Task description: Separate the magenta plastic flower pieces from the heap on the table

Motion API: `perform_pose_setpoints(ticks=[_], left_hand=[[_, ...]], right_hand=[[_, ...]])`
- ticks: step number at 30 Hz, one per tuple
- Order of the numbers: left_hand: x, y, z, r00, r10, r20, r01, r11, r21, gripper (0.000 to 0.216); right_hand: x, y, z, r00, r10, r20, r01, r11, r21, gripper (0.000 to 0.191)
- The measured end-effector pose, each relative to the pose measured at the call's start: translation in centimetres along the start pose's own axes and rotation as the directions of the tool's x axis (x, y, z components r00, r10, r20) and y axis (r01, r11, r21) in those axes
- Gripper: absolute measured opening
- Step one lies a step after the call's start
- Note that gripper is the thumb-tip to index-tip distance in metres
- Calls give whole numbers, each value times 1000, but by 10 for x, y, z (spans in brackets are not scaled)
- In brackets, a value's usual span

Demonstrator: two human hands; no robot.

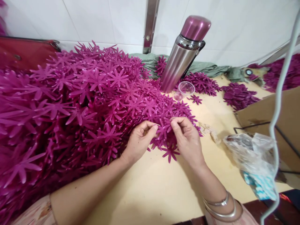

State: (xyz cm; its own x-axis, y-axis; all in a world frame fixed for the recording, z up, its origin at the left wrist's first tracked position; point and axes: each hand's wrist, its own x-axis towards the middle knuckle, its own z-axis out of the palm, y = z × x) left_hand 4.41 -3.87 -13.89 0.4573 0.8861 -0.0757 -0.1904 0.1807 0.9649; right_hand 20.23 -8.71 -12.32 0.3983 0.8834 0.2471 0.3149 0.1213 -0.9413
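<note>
In front of me, both hands are pinched at one purple star-shaped artificial flower (164, 128) with narrow petals. My left hand (140, 139) has thumb and forefinger closed at the flower's left side. At its right side, my right hand (189, 140) grips a petal between thumb and forefinger. A large heap of the same purple flowers (98, 90) spreads to the left and behind my hands. Just below the fingers, a loose flower (170, 153) lies on the pale table (150, 187).
A steel-and-purple thermos (182, 56) stands behind, beside a clear plastic cup (186, 88). At right are flower piles (239, 95), a cardboard box (269, 115), a clear plastic bag (250, 150) and a hanging pale cable (277, 103). A red bag (25, 53) sits far left.
</note>
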Motion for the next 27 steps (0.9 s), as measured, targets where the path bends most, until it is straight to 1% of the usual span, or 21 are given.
perform_pose_setpoints(ticks=[2,4,6,8,10,12,14,15,17,19,23,27], left_hand=[[0,-1,0,1000,0,-31,-1,1000,-22,19],[0,-2,1,999,-6,-51,4,999,-44,19],[1,-2,1,998,-10,-63,6,998,-65,21],[2,-3,2,997,-8,-78,1,996,-85,22],[2,-3,2,996,-6,-93,-3,995,-102,23],[2,-3,2,996,-4,-92,-6,994,-111,23],[2,-3,2,997,5,-75,-13,995,-103,22],[1,-2,1,998,12,-63,-17,996,-90,22],[1,-1,2,999,28,-40,-31,997,-71,19],[1,0,2,999,36,-28,-38,997,-65,18],[1,1,3,999,18,-30,-20,998,-52,17],[0,3,3,1000,0,-28,-1,1000,-26,18]], right_hand=[[4,0,-5,991,-17,-135,16,1000,-7,14],[8,2,-10,963,-75,-259,62,996,-60,14],[10,2,-14,936,-143,-322,111,987,-118,11],[10,0,-15,916,-229,-330,162,962,-220,17],[7,-4,-12,896,-349,-275,236,898,-372,23],[3,-7,-7,884,-446,-143,332,812,-479,19],[1,-8,-2,873,-487,1,422,756,-501,15],[0,-7,1,870,-490,51,449,746,-491,13],[0,-4,3,873,-479,94,466,762,-450,8],[0,-1,4,882,-460,101,459,793,-400,5],[0,0,2,896,-426,129,443,830,-338,8],[-1,-3,2,903,-399,158,429,837,-340,12]])
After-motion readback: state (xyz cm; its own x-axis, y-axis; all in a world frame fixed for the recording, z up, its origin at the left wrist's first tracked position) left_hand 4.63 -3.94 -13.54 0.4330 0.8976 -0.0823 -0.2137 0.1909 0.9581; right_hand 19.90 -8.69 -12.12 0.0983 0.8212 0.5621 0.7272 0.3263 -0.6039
